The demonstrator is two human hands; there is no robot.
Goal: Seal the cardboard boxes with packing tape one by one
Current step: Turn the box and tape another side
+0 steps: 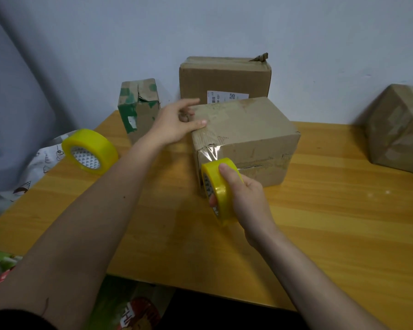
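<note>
A brown cardboard box (248, 129) lies in the middle of the wooden table (320, 222). My left hand (174, 125) holds the box's top left corner, thumb on the top face and fingers behind the edge. My right hand (241, 194) grips a yellow tape roll (221, 186) just in front of the box. A clear strip of tape (210, 152) runs from the roll up onto the box's near left corner.
A second yellow tape roll (90, 151) lies at the table's left edge. A green-patched small box (138, 108) and a larger labelled box (224, 77) stand against the wall. Another taped box (398, 129) sits far right. Wrappers lie at lower left.
</note>
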